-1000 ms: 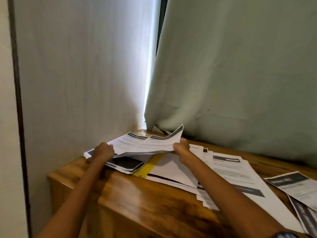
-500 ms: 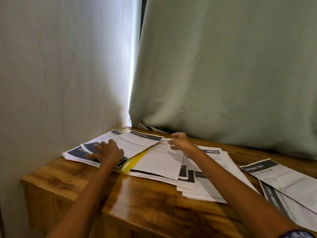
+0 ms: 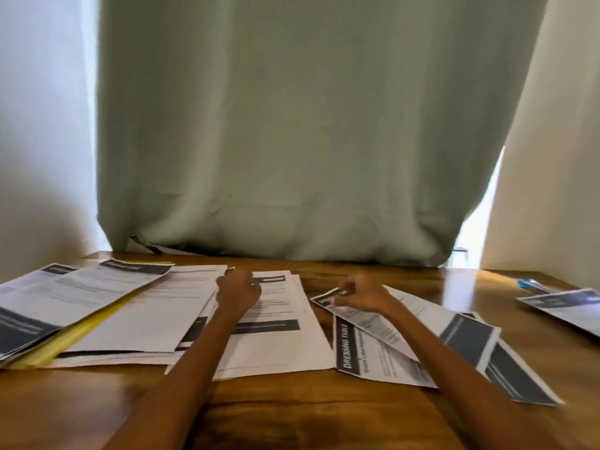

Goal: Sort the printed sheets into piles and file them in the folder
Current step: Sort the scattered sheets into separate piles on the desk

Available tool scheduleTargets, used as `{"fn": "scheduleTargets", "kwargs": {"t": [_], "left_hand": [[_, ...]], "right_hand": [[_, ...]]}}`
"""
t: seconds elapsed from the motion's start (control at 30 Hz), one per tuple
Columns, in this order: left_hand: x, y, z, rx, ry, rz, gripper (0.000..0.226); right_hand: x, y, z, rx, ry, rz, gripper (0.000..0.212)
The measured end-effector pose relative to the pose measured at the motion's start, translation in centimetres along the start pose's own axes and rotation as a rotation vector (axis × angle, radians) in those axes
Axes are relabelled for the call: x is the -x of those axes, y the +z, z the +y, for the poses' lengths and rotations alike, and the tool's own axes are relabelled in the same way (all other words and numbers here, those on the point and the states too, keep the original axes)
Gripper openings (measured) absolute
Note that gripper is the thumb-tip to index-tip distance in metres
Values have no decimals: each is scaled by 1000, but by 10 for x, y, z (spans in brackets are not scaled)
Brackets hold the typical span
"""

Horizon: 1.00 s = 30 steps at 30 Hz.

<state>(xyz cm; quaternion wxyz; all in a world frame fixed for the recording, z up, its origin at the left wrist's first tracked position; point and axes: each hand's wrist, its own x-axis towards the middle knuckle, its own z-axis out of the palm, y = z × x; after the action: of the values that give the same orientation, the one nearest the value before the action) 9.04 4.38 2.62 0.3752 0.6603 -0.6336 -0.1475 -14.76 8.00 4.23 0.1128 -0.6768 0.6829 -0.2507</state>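
A yellow folder lies at the left under printed sheets. On top of it sits a pile with dark headers and a white sheet. My left hand is curled at that white sheet's far right corner and seems to pinch it. It lies over the middle pile. My right hand pinches the far corner of a dark-headed sheet on the right pile. Below that sheet a page reads "DRESSING TABLE".
The wooden table carries everything. A green curtain hangs along its back edge. More dark-headed sheets lie at the far right, with a blue pen-like thing behind them. White walls close in on both sides.
The view has swung right. My left hand left the left pile and came to the middle sheets. My right hand moved right and took hold of a sheet's corner on the right pile.
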Motion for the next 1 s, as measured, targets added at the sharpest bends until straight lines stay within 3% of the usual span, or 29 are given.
{"fn": "scheduleTargets", "kwargs": {"t": [0.13,0.3,0.4,0.5,0.57,0.63,0.7,0.73,0.87,1.0], "left_hand": [[8,40,40,92,66,-77,24],[18,70,57,82,70,-114,33],[29,68,60,222,41,-119,55],[42,57,72,742,-69,-340,58],[48,53,77,934,-72,-545,52],[50,55,79,930,-27,-544,48],[48,53,78,887,-62,-400,39],[46,51,76,866,-108,-331,32],[36,40,64,897,-207,-303,33],[37,36,65,912,-204,-304,35]], "right_hand": [[14,-2,2,274,-11,-112,52],[14,15,-14,419,-150,-37,26],[9,14,-10,256,-91,143,18],[3,7,0,-121,-68,378,20],[6,6,-5,-626,-55,238,31],[9,6,-13,-957,-28,31,30],[7,2,-11,-1031,-28,46,25],[6,-2,-5,-1021,-24,137,24],[1,-18,31,-654,14,520,35],[-1,-23,48,-838,161,504,32]]}}
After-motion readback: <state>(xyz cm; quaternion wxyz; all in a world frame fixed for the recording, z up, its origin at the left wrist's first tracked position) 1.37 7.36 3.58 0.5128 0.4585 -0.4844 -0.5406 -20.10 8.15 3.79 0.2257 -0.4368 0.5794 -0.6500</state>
